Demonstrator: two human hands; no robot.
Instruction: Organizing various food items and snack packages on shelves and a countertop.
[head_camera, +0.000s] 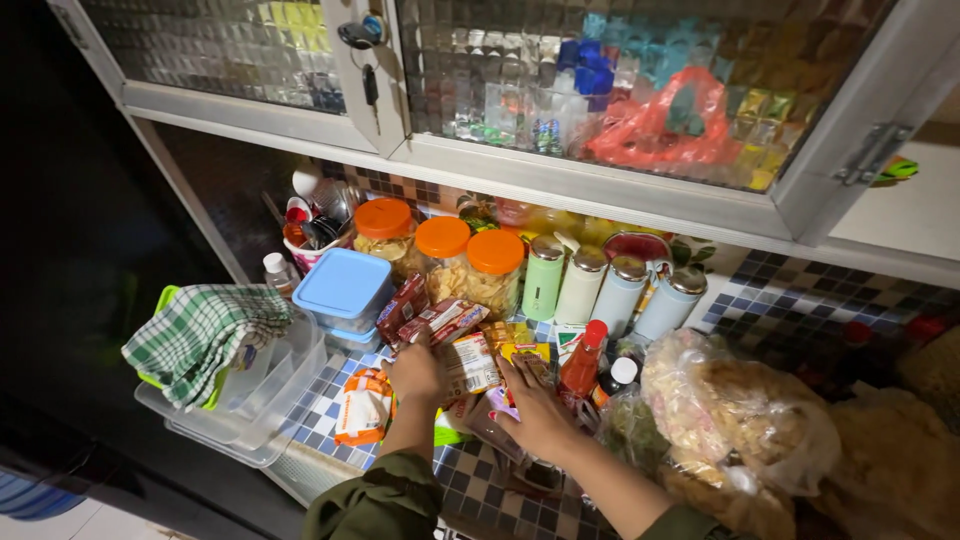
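A tiled counter (500, 485) under glass-door cupboards holds three orange-lidded jars (443, 258) of snacks. Left hand (416, 374) and right hand (535, 408) rest flat, fingers spread, on small sachets (470, 365) heaped just before the jars.

Both forearms reach forward, left hand (417, 373) and right hand (537, 410) palm-down (fingers curled).
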